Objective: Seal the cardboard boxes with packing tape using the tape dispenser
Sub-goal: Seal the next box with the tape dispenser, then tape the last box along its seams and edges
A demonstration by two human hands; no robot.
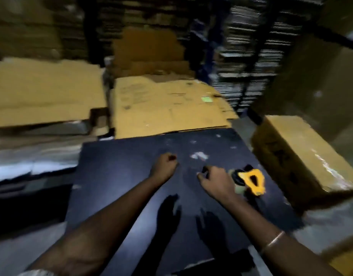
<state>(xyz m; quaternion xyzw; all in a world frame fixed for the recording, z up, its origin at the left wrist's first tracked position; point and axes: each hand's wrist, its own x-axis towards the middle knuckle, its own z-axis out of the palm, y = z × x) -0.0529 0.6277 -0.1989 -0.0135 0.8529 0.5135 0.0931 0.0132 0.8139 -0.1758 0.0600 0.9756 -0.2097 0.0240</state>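
A: Far left, flattened cardboard sheets (42,90) stacked in piles, dim and smeared by blur. Nothing there is a made-up box.

B: Centre?

A: A dark table (131,176), bare but for pale flecks, likely scraps of old tape. Beyond its far edge, another flat cardboard pile (167,108) with a small green label. The left hand (164,163) hovers over the table, curled into a loose fist, holding nothing that shows.

B: And the right?

A: The right hand (214,181) is just left of the tape dispenser (251,181), fingers bent. Whether it grips the handle or only rests against it, cannot tell; the frame is too blurred. The dispenser is yellow with a black part, lying low on the table's right side. Roll and loose tape end not readable.

B: The box to seal?

A: A closed cardboard box (299,156) stands off the table's right edge, glossy tape streaks already along one edge. A bangle (275,241) sits on the right wrist.

B: Risks?

A: Poor light first: the person could misjudge the seam and lay tape crooked. The serrated blade sits near the right fingers, so a blind grab could nick them. If the tape end has stuck back on the roll, it won't feed. The box, off the table, could slide under the pull.
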